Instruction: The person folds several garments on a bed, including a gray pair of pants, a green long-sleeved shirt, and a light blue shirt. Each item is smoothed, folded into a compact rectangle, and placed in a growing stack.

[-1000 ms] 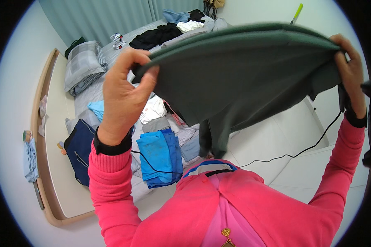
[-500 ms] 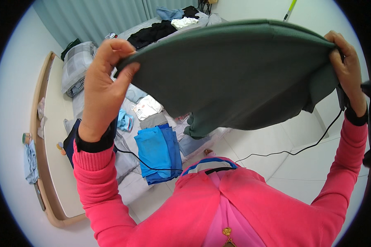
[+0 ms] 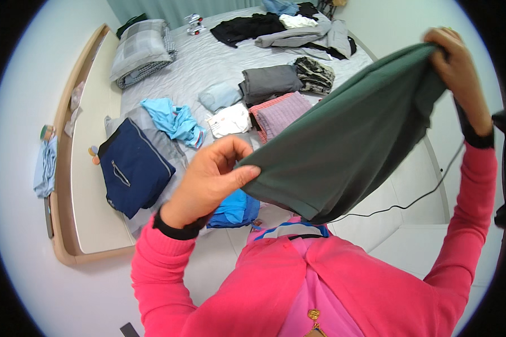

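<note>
A dark green garment (image 3: 343, 135) is stretched in the air in front of me, slanting up to the right. My left hand (image 3: 208, 177) pinches its lower left corner between thumb and fingers. Higher up, at the far right, my right hand (image 3: 458, 70) grips the opposite end, slightly blurred. The cloth hangs in folds between the two hands, and its kind of garment cannot be made out. Below my left hand lie blue folded clothes (image 3: 239, 210), partly covered by the hand and the green cloth.
On the bed (image 3: 202, 62) lie a navy garment (image 3: 135, 168), light blue clothing (image 3: 174, 121), a white top (image 3: 230, 119), a dark grey folded garment (image 3: 270, 83), a purple folded garment (image 3: 287, 115) and loose black clothes (image 3: 247, 29). A black cable (image 3: 399, 208) hangs at right.
My left hand has moved right and down with its corner of the garment, tilting the cloth. My right hand has stayed high. My view has shifted, showing more of the bed.
</note>
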Tool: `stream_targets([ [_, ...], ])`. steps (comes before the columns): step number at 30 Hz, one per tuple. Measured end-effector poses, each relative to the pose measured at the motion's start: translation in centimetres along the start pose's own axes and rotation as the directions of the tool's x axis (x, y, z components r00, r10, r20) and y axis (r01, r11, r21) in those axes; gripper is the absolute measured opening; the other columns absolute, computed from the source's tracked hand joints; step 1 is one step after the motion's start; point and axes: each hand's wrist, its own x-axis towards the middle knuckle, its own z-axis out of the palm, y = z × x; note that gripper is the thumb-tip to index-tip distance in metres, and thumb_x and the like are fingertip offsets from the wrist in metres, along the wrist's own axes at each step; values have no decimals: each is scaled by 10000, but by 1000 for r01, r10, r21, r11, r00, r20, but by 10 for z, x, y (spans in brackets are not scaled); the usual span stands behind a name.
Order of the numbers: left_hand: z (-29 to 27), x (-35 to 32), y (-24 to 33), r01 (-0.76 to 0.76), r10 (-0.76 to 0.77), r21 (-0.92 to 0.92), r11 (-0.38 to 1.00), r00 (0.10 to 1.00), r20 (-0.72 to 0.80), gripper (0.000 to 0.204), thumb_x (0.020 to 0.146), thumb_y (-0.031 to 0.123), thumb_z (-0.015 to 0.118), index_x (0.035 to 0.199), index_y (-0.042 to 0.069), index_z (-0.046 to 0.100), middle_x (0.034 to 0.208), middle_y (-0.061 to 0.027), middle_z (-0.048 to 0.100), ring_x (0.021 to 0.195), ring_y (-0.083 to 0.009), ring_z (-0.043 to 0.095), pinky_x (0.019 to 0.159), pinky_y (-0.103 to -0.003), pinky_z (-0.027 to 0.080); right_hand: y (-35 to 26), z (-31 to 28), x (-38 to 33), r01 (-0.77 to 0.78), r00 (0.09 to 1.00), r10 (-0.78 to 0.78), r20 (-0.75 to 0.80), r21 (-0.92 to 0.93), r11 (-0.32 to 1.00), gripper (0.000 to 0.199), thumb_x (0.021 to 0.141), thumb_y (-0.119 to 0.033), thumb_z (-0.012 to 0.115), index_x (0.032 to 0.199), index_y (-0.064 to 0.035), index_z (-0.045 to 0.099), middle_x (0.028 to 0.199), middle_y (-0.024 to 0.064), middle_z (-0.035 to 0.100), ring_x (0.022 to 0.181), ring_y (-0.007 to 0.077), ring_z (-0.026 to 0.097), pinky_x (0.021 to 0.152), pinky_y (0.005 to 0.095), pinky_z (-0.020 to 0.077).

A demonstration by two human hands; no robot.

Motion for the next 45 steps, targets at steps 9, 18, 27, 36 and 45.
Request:
stream_targets([
  [9,-93,-95,-181,156,-284,-254,954,739,-611,118,858,18,604,958,27,542,908,-24,608,814,-69,546,731,-212,432,-238,278,168,507,862,-483,-154,231,830,95,725,-212,584,750,-175,668,721,32,648,786,225,613,778,399,417],
  [18,-201,-177,-344,200,-384,-344,917,214,-898,118,850,16,585,961,-8,553,861,-47,624,755,-108,569,693,-230,441,-501,433,191,515,839,-533,-109,470,716,167,816,-158,537,830,-218,692,864,17,660,969,221,576,1024,480,304],
  [27,-228,-190,-433,288,-558,-511,810,110,-822,170,852,110,603,1006,51,560,850,-21,606,698,-108,549,546,-258,421,-468,491,120,-11,831,-390,396,713,701,201,825,-191,522,955,-185,675,896,88,683,881,283,639,808,452,448],
  [36,-160,-174,-431,225,-67,-2,974,281,-957,95,900,108,616,862,65,540,720,42,497,657,-39,440,599,-196,376,-332,493,-151,-858,410,-340,846,484,170,244,890,-191,566,936,32,652,786,69,656,720,130,593,661,279,485],
  [45,26,-97,-486,495,-600,-354,793,737,-313,207,866,142,642,1014,1,606,853,-26,631,792,-110,582,720,-235,474,-280,488,-330,-893,152,342,927,-20,449,545,738,-228,730,1205,-42,519,1035,197,607,935,328,604,826,388,479],
])
